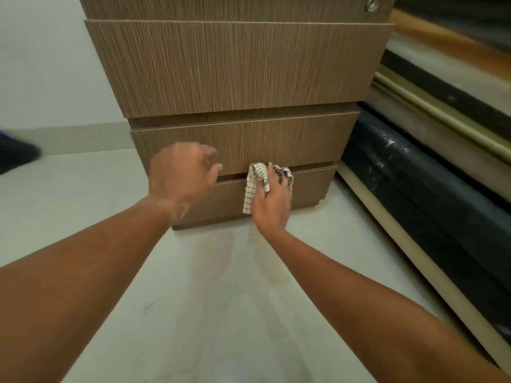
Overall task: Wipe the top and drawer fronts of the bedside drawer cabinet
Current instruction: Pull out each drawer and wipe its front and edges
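Sitting at the seam between the middle drawer front (249,142) and the bottom drawer front (309,186), the checked cloth (253,186) is low on the cabinet (237,67), toward 6 o'clock of its face. Your right hand (272,201) grips it, fingers curled round the bunched fabric, one end hanging down. At 9 o'clock of that hand your left hand (179,172) hovers by the middle drawer's lower edge, fingers loosely curled on nothing and blurred, so you cannot tell whether it touches the wood. A round metal lock (372,4) shows at the cabinet's 1 o'clock corner. A plastic-wrapped mattress (414,175) lies at 3 o'clock, and pale floor (193,272) spreads below.
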Tool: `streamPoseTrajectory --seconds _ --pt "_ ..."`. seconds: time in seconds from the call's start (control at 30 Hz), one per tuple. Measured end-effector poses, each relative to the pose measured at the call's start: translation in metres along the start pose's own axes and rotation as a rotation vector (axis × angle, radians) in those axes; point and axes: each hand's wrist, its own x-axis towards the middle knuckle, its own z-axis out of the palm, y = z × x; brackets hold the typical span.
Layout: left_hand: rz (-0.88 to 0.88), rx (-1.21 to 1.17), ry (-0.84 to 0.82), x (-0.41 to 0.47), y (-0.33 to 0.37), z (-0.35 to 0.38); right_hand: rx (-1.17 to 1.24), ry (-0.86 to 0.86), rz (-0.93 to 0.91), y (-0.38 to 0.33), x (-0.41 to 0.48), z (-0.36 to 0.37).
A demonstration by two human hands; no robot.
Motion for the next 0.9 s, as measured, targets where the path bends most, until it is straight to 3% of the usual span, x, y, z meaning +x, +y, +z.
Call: streamPoseTrajectory --seconds 0.07,0.13,0.23,0.4,0.53,0.73,0.9 --pt "0.108 0.05 -0.223 -0.007 0.011 0.018 -0.074 -0.066 -0.067 -0.001 -0.008 0.002" --pt "0.129 0.163 -0.35 -0.01 0.015 0.034 -0.201 -0.152 -0.254 0.007 -0.013 0.004" --pt "0.043 0.223 -0.402 -0.009 0.01 0.054 -0.439 -0.23 -0.682 0.025 -0.003 0.009" --pt "0.032 0.24 -0.408 -0.007 0.016 0.081 -0.511 -0.231 -0.884 0.052 0.028 0.005" --pt "0.05 0.325 -0.346 0.0 0.024 0.095 -0.475 -0.097 -0.812 0.081 0.047 -0.016" --pt "-0.034 0.306 -0.329 0.011 0.029 0.101 -0.461 0.013 -0.478 0.117 0.069 -0.041" --pt "-0.079 0.208 -0.335 0.014 0.03 0.099 -0.222 0.209 -0.162 0.112 0.069 -0.031"
